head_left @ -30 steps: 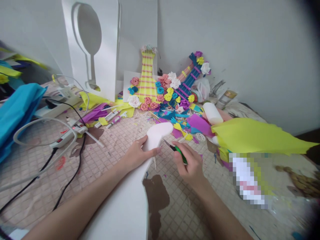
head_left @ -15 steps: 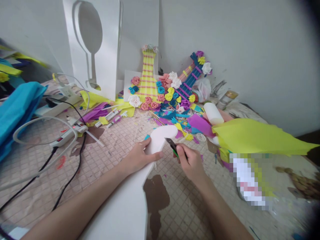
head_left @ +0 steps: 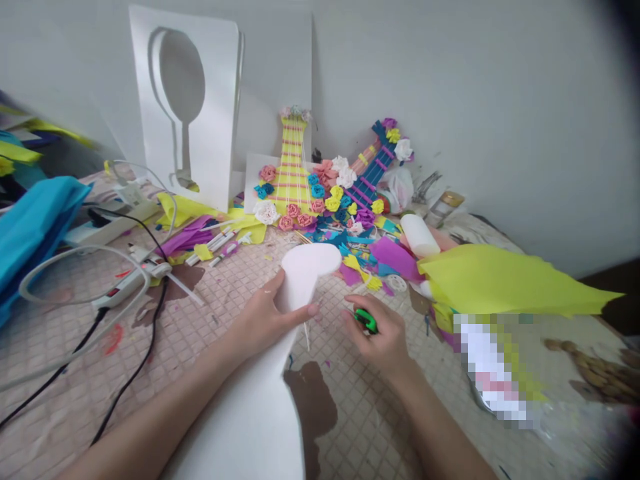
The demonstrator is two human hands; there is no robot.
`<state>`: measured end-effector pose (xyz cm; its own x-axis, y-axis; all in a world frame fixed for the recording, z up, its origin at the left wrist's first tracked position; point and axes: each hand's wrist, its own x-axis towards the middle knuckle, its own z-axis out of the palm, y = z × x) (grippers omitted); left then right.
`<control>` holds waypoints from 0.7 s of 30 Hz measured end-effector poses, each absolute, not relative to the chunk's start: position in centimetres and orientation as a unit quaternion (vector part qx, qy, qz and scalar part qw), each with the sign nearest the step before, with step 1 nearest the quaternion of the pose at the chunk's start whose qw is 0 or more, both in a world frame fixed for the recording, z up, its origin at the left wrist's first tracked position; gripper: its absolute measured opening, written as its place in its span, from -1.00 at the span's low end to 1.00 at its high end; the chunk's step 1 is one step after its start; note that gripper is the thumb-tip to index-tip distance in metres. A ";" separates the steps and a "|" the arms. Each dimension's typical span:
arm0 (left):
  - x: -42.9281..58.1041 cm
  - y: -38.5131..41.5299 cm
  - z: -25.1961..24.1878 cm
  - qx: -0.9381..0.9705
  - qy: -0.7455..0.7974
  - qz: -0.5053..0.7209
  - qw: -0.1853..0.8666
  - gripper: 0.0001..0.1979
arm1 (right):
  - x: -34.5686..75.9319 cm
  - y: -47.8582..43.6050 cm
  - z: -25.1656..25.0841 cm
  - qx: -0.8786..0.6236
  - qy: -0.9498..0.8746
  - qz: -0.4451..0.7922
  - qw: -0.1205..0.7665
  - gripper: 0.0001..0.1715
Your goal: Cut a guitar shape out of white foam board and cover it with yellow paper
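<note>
A white foam board cutout shaped like a guitar (head_left: 240, 413) lies at an angle across the table, its rounded head (head_left: 311, 259) pointing away from me. My left hand (head_left: 273, 310) grips its narrow neck, with the thumb over the top near the right edge. A thin white sliver (head_left: 307, 335) hangs at that edge under the thumb. To the right, apart from the board, my right hand (head_left: 375, 330) is closed around a green and black utility knife (head_left: 367, 321). The knife's blade cannot be made out.
Behind stand a yellow paper guitar (head_left: 293, 163), a blue one (head_left: 373, 177) and a cut-out white panel (head_left: 215, 113). Colored paper scraps lie before them. Power strip (head_left: 123, 287) and cables are at left, yellow crepe paper (head_left: 510, 277) at right.
My right hand has drawn the knife away from the board's edge and turned it, so the blade no longer shows. The board's head has shifted left with my left hand.
</note>
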<state>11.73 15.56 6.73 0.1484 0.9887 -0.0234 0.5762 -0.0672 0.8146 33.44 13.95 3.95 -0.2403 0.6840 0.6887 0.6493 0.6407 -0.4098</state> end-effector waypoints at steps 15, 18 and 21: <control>15.3 14.9 6.6 0.753 0.550 0.303 0.194 0.03 | 34.3 14.6 3.9 -0.548 -0.601 0.144 0.564 -0.62; 15.6 14.9 6.9 0.754 0.551 0.297 0.196 0.04 | 34.6 14.5 3.9 -0.523 -0.611 0.182 0.566 -0.65; 15.3 15.0 7.5 0.751 0.543 0.310 0.213 -0.02 | 34.6 14.2 3.9 -0.493 -0.633 0.214 0.557 -0.73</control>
